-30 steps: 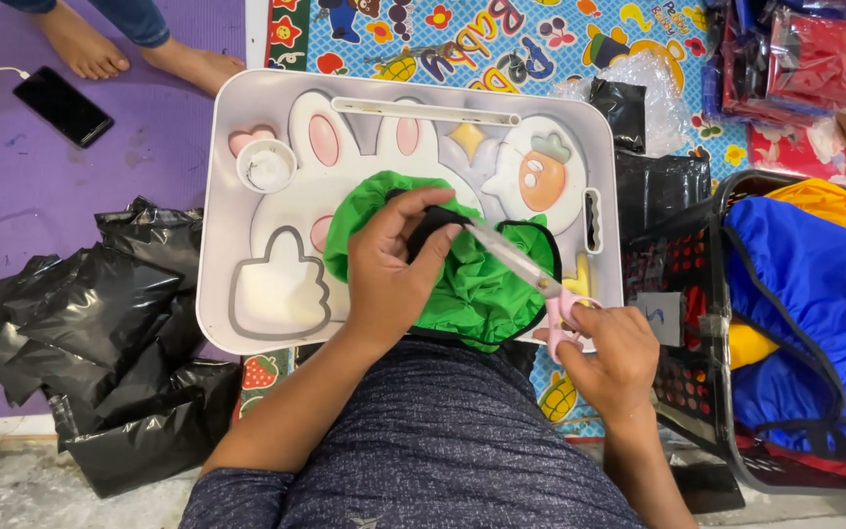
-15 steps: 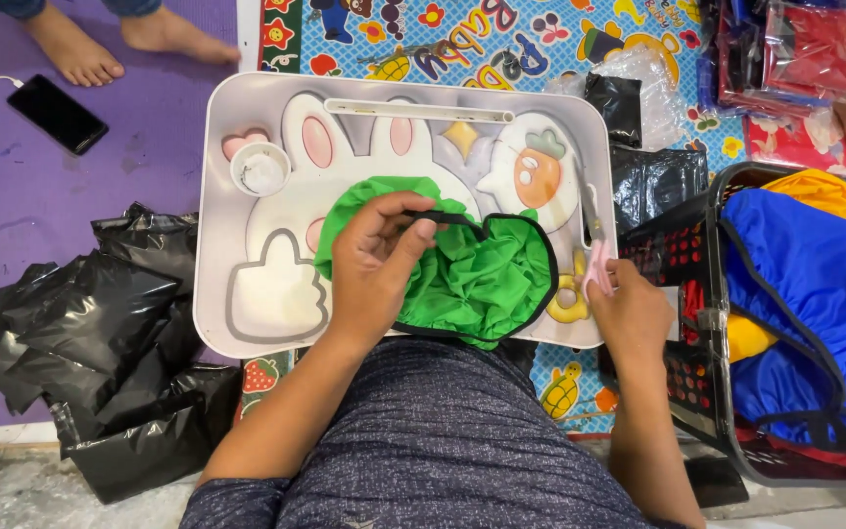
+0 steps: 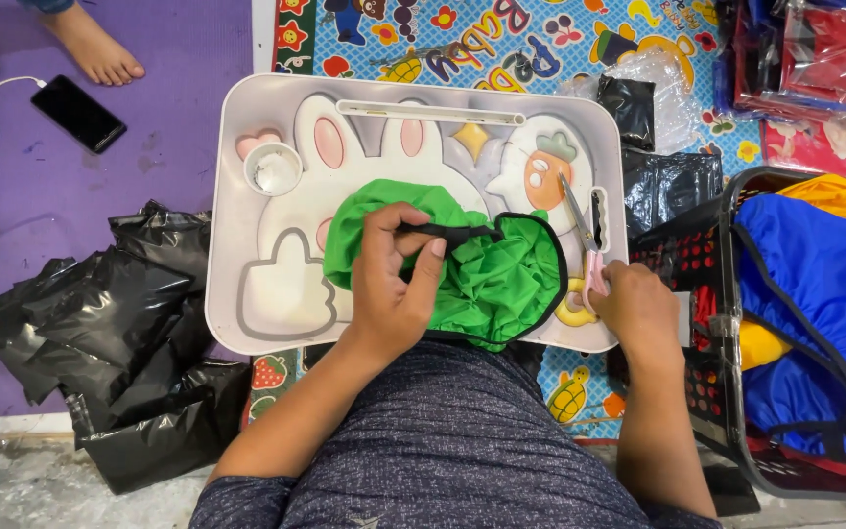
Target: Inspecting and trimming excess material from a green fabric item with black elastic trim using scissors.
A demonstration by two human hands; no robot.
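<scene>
A white lap tray (image 3: 247,323) with a rabbit and carrot design lies across my lap. On it sits a bunched green cloth (image 3: 501,279) edged in black. My left hand (image 3: 394,284) rests on the cloth and pinches its black strap between thumb and fingers. My right hand (image 3: 638,309) is at the tray's right edge, its fingers on the pink and yellow handles of a pair of scissors (image 3: 580,230) that lie flat on the tray, blades pointing away from me.
A pile of black plastic bags (image 3: 119,343) lies to the left on the purple mat (image 3: 164,118). A phone (image 3: 78,113) on a cable and another person's bare foot (image 3: 95,49) are at top left. A black basket (image 3: 736,323) with blue and yellow cloth (image 3: 815,274) stands at right.
My right hand carried the scissors from over the green cloth to the tray's right edge and laid them down. My left hand stayed on the cloth and shifted its hold on the black strap.
</scene>
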